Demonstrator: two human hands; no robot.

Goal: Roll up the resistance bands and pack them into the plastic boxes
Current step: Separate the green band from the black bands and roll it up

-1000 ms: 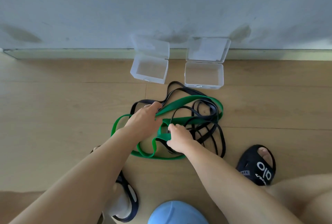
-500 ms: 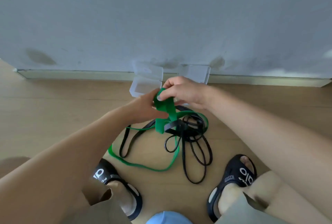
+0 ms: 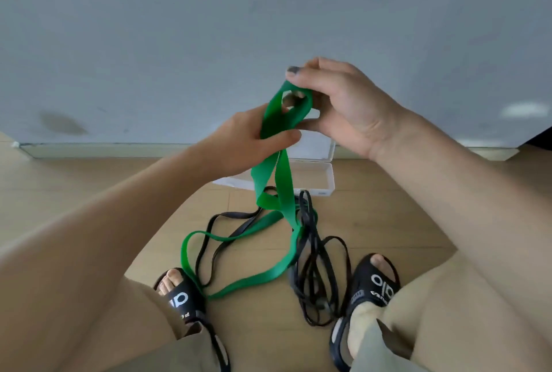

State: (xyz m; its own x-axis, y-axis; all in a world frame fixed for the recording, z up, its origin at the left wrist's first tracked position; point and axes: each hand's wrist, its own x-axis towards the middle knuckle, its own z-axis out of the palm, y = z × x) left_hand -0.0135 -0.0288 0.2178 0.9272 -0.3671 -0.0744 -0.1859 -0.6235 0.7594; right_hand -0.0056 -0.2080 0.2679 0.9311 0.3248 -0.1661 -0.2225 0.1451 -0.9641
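Observation:
A green resistance band point(image 3: 270, 177) hangs from both my hands down to the wooden floor, its lower loop lying between my feet. My right hand point(image 3: 343, 105) pinches the band's top end, which curls into a small loop around its fingers. Just below, my left hand point(image 3: 254, 138) grips the two hanging strands. Thin black resistance bands point(image 3: 313, 255) lie tangled on the floor under the green one. Behind the hands, one clear plastic box point(image 3: 313, 177) stands open by the wall; a second box is mostly hidden behind my left hand.
A grey wall point(image 3: 179, 43) with a pale skirting board rises just beyond the boxes. My two feet in black sandals point(image 3: 370, 288) stand on the wood floor either side of the bands. My knees fill the lower corners.
Both hands have risen higher with the green band, pulling it up off the floor. The right hand has started curling the band's end into a small loop. The view has tilted down towards my feet.

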